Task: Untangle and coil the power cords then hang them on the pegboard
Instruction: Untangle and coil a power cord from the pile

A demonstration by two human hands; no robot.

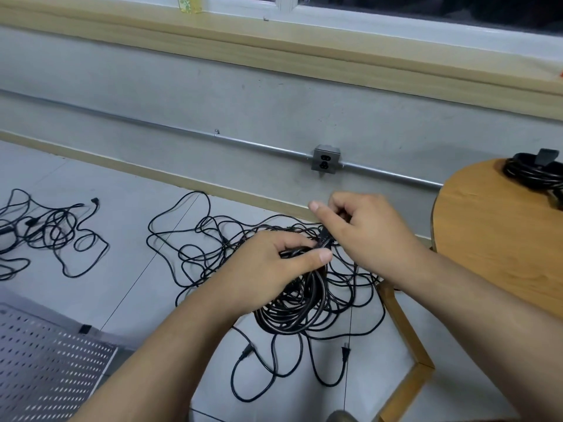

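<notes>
My left hand (280,263) grips a coil of black power cord (292,312) that hangs below it, thumb over the top of the loops. My right hand (362,226) pinches the cord's plug end (325,237) just above the coil. Under both hands a big tangle of black cords (213,245) spreads over the floor, with loose plugs (345,354) at its near side. A second, smaller tangle (51,233) lies at the far left. The grey pegboard (39,363) lies flat at the bottom left.
A round wooden table (493,236) stands at the right with a finished black coil (536,170) on it; its wooden leg (405,336) angles down beside the tangle. A wall outlet (325,159) on a metal conduit sits ahead, below a window sill.
</notes>
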